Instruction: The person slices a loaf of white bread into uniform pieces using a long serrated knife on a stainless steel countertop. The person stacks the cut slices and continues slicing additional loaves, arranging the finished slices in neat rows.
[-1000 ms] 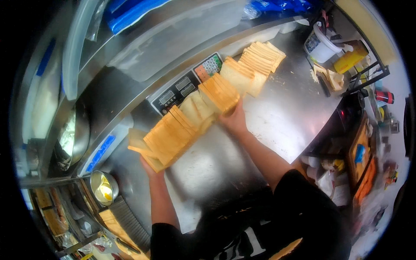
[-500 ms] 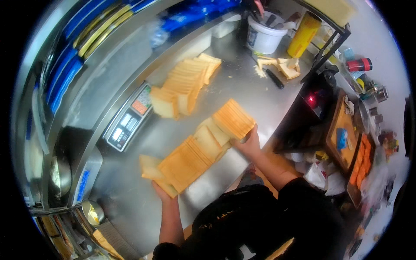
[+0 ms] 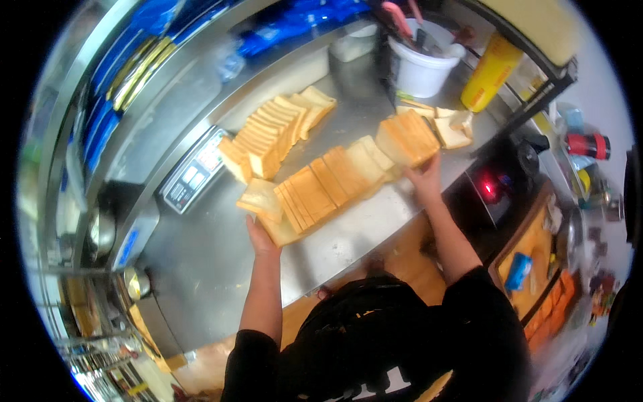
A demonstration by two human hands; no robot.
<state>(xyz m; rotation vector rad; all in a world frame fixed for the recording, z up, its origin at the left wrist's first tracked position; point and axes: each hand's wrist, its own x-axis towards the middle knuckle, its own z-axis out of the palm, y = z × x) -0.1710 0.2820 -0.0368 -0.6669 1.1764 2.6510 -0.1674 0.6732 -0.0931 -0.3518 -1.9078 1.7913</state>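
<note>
Sliced-bread row, one: over the steel counter, contact beneath unclear to me. Left hand: clamped on its left end. Right hand: clamped on its right. I'd press inward evenly, keeping middle slices level.

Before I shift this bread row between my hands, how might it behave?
The bread row, cut into separate slices, may buckle midway. The skewed end slice near your left hand could slip off. Thin slices probably squash easily.

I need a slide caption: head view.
Left hand and right hand hold a row of bread slices at a metal table.
</note>
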